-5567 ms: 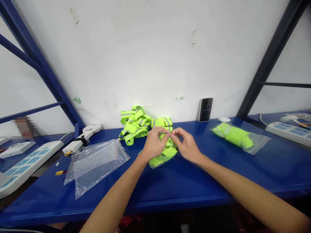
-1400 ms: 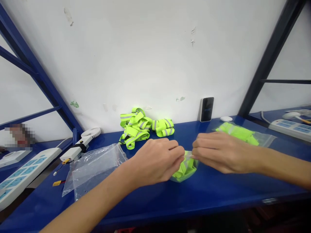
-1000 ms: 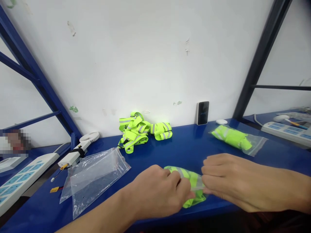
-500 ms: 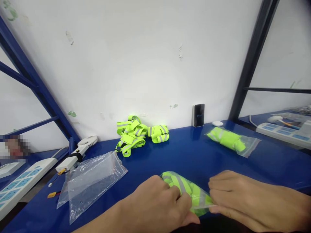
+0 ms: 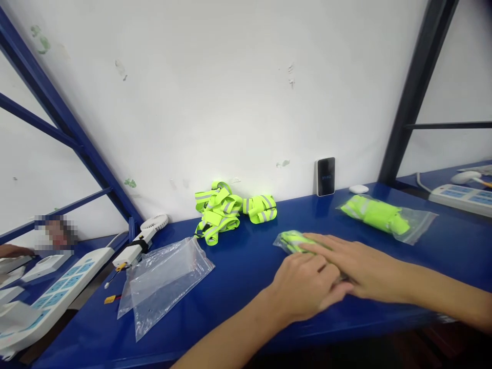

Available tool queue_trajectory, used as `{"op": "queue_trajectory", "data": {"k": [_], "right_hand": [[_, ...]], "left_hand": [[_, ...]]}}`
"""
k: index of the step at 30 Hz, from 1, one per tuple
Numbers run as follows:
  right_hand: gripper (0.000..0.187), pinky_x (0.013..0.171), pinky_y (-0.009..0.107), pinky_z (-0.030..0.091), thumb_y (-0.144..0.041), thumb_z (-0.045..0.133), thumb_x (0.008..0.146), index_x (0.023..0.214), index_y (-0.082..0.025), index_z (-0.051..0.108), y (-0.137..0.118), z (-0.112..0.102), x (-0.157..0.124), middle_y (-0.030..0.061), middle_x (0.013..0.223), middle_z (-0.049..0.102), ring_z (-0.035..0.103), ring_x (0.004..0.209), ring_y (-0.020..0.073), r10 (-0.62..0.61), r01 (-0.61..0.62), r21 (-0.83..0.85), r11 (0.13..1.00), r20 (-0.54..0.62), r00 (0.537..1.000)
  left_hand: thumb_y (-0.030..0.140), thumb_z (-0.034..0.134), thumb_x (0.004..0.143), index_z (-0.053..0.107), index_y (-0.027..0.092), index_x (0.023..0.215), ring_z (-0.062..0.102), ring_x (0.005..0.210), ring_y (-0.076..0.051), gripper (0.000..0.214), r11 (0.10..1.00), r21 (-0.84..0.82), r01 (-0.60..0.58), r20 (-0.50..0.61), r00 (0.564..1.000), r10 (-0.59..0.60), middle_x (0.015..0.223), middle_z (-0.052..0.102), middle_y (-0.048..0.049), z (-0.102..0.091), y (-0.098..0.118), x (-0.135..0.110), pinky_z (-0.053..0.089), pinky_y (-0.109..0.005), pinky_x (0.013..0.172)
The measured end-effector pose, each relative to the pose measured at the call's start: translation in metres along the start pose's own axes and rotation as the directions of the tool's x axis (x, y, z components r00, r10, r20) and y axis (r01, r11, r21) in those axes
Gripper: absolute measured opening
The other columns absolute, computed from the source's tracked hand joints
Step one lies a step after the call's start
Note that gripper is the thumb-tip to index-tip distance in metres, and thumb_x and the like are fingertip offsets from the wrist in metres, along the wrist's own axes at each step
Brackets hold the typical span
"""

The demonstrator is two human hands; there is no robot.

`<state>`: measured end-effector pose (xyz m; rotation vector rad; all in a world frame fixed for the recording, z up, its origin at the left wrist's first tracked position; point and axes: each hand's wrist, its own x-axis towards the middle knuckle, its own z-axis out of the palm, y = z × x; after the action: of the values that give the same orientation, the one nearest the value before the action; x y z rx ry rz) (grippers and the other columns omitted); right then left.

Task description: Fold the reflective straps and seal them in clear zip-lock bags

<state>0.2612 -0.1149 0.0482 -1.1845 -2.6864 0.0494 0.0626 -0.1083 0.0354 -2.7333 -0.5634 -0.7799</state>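
Note:
A clear plastic bag with a neon-yellow reflective strap [image 5: 292, 241] inside lies on the blue table just under my hands, largely covered by them. My left hand [image 5: 307, 284] is closed at the bag's near edge, its fingers curled against it. Over the top of the bag my right hand [image 5: 357, 264] lies flat with its fingers stretched out to the left. The opening end of the bag is hidden between the hands. Further right rests another bagged neon-yellow strap [image 5: 374, 212]. Loose reflective straps [image 5: 221, 210] are heaped by the wall, beside a rolled one [image 5: 262, 208].
Empty clear zip bags [image 5: 169, 282] lie flat on the left. Beyond them are a white fan [image 5: 154, 222] and a power strip [image 5: 69, 287]. A small black-screened device [image 5: 325, 177] stands against the wall near a white oval object [image 5: 359, 189]. A person's hand [image 5: 15, 251] shows far left.
Both hands have moved away from me with the bag, onto the table. My right hand has gone from pinching the bag's end to lying flat over it. The view has shifted slightly.

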Motion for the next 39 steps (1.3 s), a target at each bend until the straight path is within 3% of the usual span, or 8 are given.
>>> {"op": "queue_trajectory", "data": {"k": [6, 11, 14, 18, 24, 27, 32, 39], "right_hand": [[0.076, 0.087, 0.042, 0.054, -0.013, 0.048, 0.084, 0.151, -0.032, 0.018, 0.053, 0.022, 0.012, 0.0108, 0.157, 0.023, 0.044, 0.132, 0.0308, 0.112, -0.130, -0.137, 0.982, -0.131, 0.985], [0.067, 0.071, 0.040, 0.057, -0.017, 0.054, 0.082, 0.144, -0.031, 0.034, 0.081, 0.026, 0.059, 0.0128, 0.155, 0.026, 0.044, 0.129, 0.0358, 0.243, -0.346, -0.265, 0.900, -0.355, 0.903], [0.063, 0.067, 0.040, 0.056, -0.027, 0.056, 0.084, 0.143, -0.030, 0.034, 0.083, 0.025, 0.096, 0.0150, 0.151, 0.032, 0.051, 0.121, 0.0360, 0.333, -0.457, -0.299, 0.838, -0.385, 0.861], [0.052, 0.073, 0.043, 0.052, -0.034, 0.055, 0.085, 0.132, -0.013, 0.046, 0.075, 0.029, 0.138, 0.0250, 0.142, 0.037, 0.062, 0.101, 0.0357, 0.524, -0.609, -0.304, 0.733, -0.318, 0.790], [0.076, 0.083, 0.047, 0.048, -0.057, 0.042, 0.087, 0.146, -0.012, 0.026, 0.072, 0.016, 0.178, 0.0265, 0.140, 0.037, 0.060, 0.106, 0.0397, 0.712, -0.723, 0.095, 0.684, -0.299, 0.635], [0.068, 0.085, 0.045, 0.048, -0.050, 0.042, 0.089, 0.146, -0.017, 0.026, 0.069, 0.021, 0.175, 0.0227, 0.147, 0.029, 0.057, 0.112, 0.0373, 0.663, -0.654, 0.164, 0.738, -0.357, 0.658], [0.044, 0.085, 0.045, 0.049, -0.034, 0.042, 0.090, 0.130, -0.019, 0.050, 0.059, 0.041, 0.154, 0.0170, 0.144, 0.039, 0.042, 0.128, 0.0362, 0.450, -0.523, -0.030, 0.852, -0.469, 0.760], [0.022, 0.088, 0.035, 0.047, -0.022, 0.043, 0.090, 0.099, -0.018, 0.063, 0.028, 0.034, 0.144, 0.0098, 0.112, 0.063, 0.057, 0.105, 0.0242, 0.144, -0.183, -0.020, 0.983, -0.538, 0.831]], "left_hand": [[0.021, 0.038, 0.097, 0.060, 0.021, 0.108, 0.058, 0.092, -0.018, 0.024, 0.998, -0.046, 0.036, 0.164, 0.986, -0.028, 0.101, 0.062, -0.0060, -0.029, -0.060, -0.019, 0.047, -0.034, 0.083], [0.018, 0.038, 0.097, 0.062, 0.022, 0.110, 0.060, 0.100, -0.016, 0.028, 0.923, -0.271, 0.273, 0.074, 0.962, -0.263, 0.106, 0.066, -0.0053, -0.011, -0.110, -0.035, 0.047, -0.031, 0.091], [0.023, 0.049, 0.093, 0.062, 0.022, 0.116, 0.064, 0.093, -0.016, 0.026, 0.880, -0.360, 0.311, 0.014, 0.944, -0.328, 0.103, 0.069, -0.0041, 0.003, -0.119, -0.041, 0.049, -0.029, 0.087], [0.023, 0.058, 0.085, 0.068, 0.019, 0.105, 0.065, 0.085, -0.018, 0.023, 0.877, -0.265, 0.401, -0.080, 0.897, -0.434, 0.093, 0.071, -0.0049, 0.008, -0.119, -0.048, 0.050, -0.031, 0.082], [0.019, 0.048, 0.089, 0.068, 0.020, 0.093, 0.063, 0.082, -0.017, 0.021, 0.815, -0.137, 0.563, -0.122, 0.807, -0.578, 0.090, 0.068, -0.0029, 0.004, -0.127, -0.057, 0.050, -0.030, 0.075], [0.018, 0.048, 0.089, 0.067, 0.021, 0.096, 0.061, 0.092, -0.019, 0.020, 0.818, -0.078, 0.570, -0.191, 0.796, -0.574, 0.098, 0.066, -0.0042, 0.002, -0.130, -0.059, 0.049, -0.033, 0.085], [0.013, 0.050, 0.086, 0.065, 0.020, 0.108, 0.053, 0.108, -0.025, 0.027, 0.806, 0.068, 0.588, -0.379, 0.763, -0.525, 0.115, 0.059, -0.0096, -0.002, -0.134, -0.062, 0.043, -0.042, 0.097], [0.012, 0.047, 0.088, 0.065, 0.020, 0.108, 0.054, 0.105, -0.023, 0.028, 0.821, 0.101, 0.562, -0.350, 0.792, -0.500, 0.112, 0.059, -0.0091, -0.011, -0.125, -0.059, 0.044, -0.039, 0.094]]}}
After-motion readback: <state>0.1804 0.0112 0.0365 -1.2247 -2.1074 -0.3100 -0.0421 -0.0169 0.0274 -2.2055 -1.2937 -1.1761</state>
